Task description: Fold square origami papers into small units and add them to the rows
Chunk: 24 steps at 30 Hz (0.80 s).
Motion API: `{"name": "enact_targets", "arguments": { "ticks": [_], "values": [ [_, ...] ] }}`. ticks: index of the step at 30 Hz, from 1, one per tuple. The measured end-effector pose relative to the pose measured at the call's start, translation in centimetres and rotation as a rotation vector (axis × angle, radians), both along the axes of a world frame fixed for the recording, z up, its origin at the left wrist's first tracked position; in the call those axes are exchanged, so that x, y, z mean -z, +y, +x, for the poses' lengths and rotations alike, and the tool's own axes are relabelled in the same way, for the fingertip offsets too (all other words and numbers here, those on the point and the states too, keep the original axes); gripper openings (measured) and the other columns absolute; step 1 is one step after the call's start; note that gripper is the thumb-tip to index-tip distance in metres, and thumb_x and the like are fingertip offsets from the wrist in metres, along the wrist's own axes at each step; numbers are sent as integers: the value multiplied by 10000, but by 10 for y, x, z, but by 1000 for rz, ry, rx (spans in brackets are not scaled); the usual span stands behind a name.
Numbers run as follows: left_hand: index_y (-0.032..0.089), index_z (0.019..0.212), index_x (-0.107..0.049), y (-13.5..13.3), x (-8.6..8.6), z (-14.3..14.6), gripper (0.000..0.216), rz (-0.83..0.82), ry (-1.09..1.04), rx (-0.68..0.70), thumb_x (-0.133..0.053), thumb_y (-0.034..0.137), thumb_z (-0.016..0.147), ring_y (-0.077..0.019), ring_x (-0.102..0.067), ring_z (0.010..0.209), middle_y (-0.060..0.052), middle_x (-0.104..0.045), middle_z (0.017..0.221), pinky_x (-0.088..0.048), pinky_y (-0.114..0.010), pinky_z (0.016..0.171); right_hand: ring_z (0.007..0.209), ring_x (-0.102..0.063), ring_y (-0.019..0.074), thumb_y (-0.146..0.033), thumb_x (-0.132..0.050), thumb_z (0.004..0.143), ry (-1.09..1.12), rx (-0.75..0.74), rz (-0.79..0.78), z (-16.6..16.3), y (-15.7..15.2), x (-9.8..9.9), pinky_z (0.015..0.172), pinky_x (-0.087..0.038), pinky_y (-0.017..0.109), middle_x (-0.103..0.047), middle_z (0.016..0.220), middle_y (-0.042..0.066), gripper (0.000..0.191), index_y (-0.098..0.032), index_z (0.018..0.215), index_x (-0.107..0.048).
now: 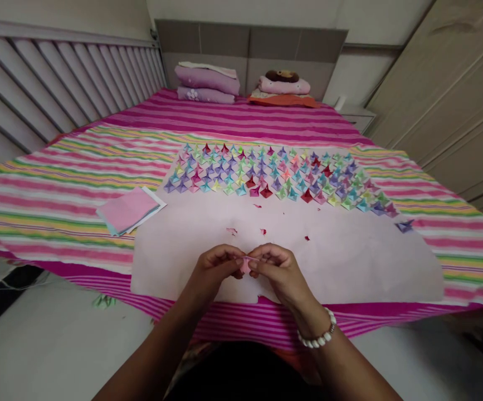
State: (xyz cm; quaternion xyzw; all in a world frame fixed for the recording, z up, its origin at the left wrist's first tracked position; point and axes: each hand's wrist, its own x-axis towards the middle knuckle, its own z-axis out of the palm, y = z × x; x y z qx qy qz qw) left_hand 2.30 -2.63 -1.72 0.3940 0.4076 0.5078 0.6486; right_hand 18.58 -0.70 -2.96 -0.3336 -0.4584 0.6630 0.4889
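Observation:
My left hand [215,267] and my right hand [278,270] meet above the near edge of a large pale pink sheet [341,256] spread on the bed. Both pinch a small pink folded paper piece [245,264] between their fingertips. A white bead bracelet [320,336] circles my right wrist. Beyond the hands, several rows of small folded paper shapes [266,175] in many colours lie on the far part of the sheet. One purple folded shape [404,226] sits alone at the right.
A stack of pink square papers [129,210] lies left of the sheet on the striped bedspread [57,184]. Small red scraps [232,230] dot the sheet. Pillows [208,83] rest at the headboard. A slatted rail [57,83] stands left, a wardrobe [454,94] right.

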Motion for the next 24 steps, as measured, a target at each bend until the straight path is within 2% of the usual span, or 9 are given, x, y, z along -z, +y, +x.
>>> {"name": "enact_targets", "arguments": {
  "ticks": [4,8,12,14,18,20,24],
  "values": [
    [182,740,-716,-1,0,-1,24,-26,-25,26,-696,172,732,-103,-603,642,4,-697,677,-464,-232,649,540,-588,103,-168,-775,678,-14,20,30,1,-1,1,545,-470,230,-699,625,-7,70,-208,702,-722],
    [172,757,-720,-1,-2,-2,74,-12,3,47,-664,219,770,-124,-621,700,-21,-709,715,-475,-250,688,543,-565,100,-152,-753,677,-109,63,128,1,-2,-3,515,-435,224,-664,620,-17,71,-215,682,-722],
    [156,691,-688,-2,-7,-3,110,-8,90,27,-752,243,710,-105,-597,659,-2,-677,651,-472,-233,673,575,-572,111,-152,-733,688,-186,83,216,1,-4,-9,535,-440,240,-648,652,-4,57,-208,684,-722],
    [155,687,-675,-3,-10,-4,130,-2,113,14,-780,231,678,-104,-601,657,4,-674,650,-478,-234,670,591,-583,117,-187,-741,704,-166,47,192,2,-5,-10,553,-455,246,-655,676,-2,69,-214,766,-726],
    [159,703,-656,-5,-12,-4,125,90,168,-14,-762,226,700,-129,-634,700,-9,-689,695,-498,-262,701,691,-616,139,-291,-760,729,-65,-56,91,4,-7,-10,666,-500,277,-677,758,4,283,-235,997,-689],
    [160,711,-647,-6,-12,-4,120,159,219,-24,-743,230,724,-142,-641,727,-18,-687,719,-499,-269,707,722,-622,145,-312,-767,728,-50,-72,49,4,-7,-9,697,-499,286,-686,777,12,245,-225,945,-692],
    [158,697,-612,-8,-12,-1,148,218,284,-42,-736,231,731,-138,-631,718,-19,-662,720,-491,-255,672,648,-607,140,-317,-808,677,-109,-39,10,2,-6,-11,619,-481,271,-688,706,11,185,-201,767,-695]
  ]
}}
